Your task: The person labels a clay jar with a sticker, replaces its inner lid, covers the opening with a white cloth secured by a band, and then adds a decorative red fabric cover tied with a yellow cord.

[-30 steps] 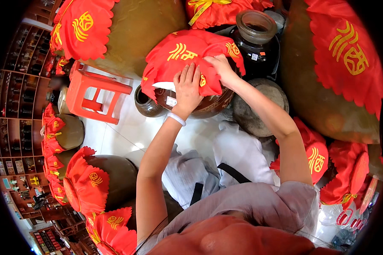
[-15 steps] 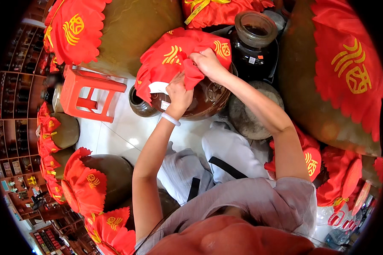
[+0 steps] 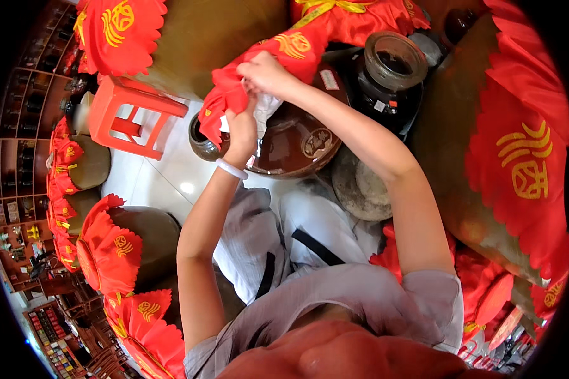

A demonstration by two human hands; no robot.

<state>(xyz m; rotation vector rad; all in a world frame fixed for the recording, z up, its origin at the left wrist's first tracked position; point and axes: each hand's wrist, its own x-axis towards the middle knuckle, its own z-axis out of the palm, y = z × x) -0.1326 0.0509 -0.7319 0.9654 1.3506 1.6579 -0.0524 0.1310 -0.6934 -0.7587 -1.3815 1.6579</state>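
Remotely, I see my left hand (image 3: 241, 131) pinching the red cloth (image 3: 226, 92) in its fingers, my right hand (image 3: 272, 76) clutching it alongside; now pulled back far-left across the brown jar (image 3: 284, 150), it exposes more glaze.

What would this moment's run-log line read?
Left hand: holding red cloth | right hand: holding same cloth | brown jar: partly uncovered | red stool: left of jar

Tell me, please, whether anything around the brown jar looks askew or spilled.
The red cloth looks askew: bunched at the left hand and right hand, it leaves much of the brown jar uncovered. No spill is visible.
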